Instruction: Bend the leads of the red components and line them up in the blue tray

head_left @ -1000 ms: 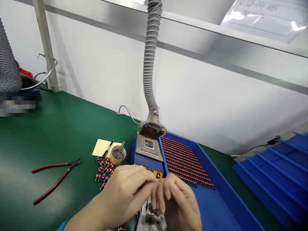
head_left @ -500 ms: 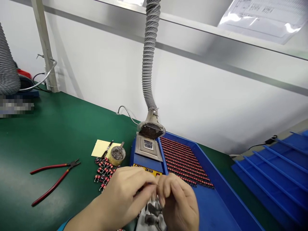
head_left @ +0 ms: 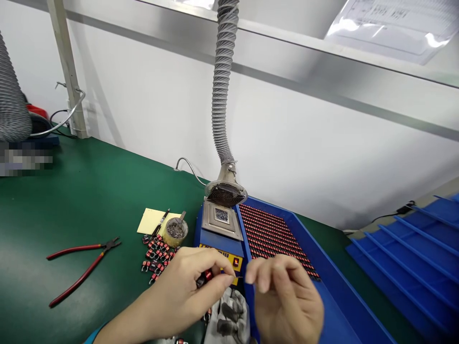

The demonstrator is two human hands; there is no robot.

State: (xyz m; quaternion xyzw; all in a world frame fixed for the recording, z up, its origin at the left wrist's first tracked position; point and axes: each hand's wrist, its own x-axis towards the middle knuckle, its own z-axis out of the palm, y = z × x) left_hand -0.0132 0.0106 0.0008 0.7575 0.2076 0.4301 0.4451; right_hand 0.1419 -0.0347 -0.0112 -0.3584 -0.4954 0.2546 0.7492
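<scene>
My left hand (head_left: pixel 195 286) is closed in a pinch on a small red-and-black coil (head_left: pixel 208 274). A thin wire end juts out past its fingertips to the right. To the right of it, my right hand (head_left: pixel 287 298) hovers apart over the blue tray's near left side, its fingers loosely bent and slightly blurred. I see nothing between them. Loose red-and-black coils (head_left: pixel 158 255) with bare wire ends lie in a pile left of my left hand. Below and between the hands sits a pale grey cloth-like bundle (head_left: pixel 229 320) with dark pads.
A blue solder pot (head_left: pixel 220 236) stands ahead under a fume duct (head_left: pixel 224 95). The blue tray (head_left: pixel 344 306) holds rows of coils (head_left: pixel 276 236). A small tub (head_left: pixel 175 231), yellow paper (head_left: pixel 150 220) and red-handled pliers (head_left: pixel 84 274) lie left; blue ribbed panels (head_left: pixel 412 267) right.
My right hand has moved right, away from my left hand, which stays nearly in place with the coil. The solder pot's lit switch now shows between the hands.
</scene>
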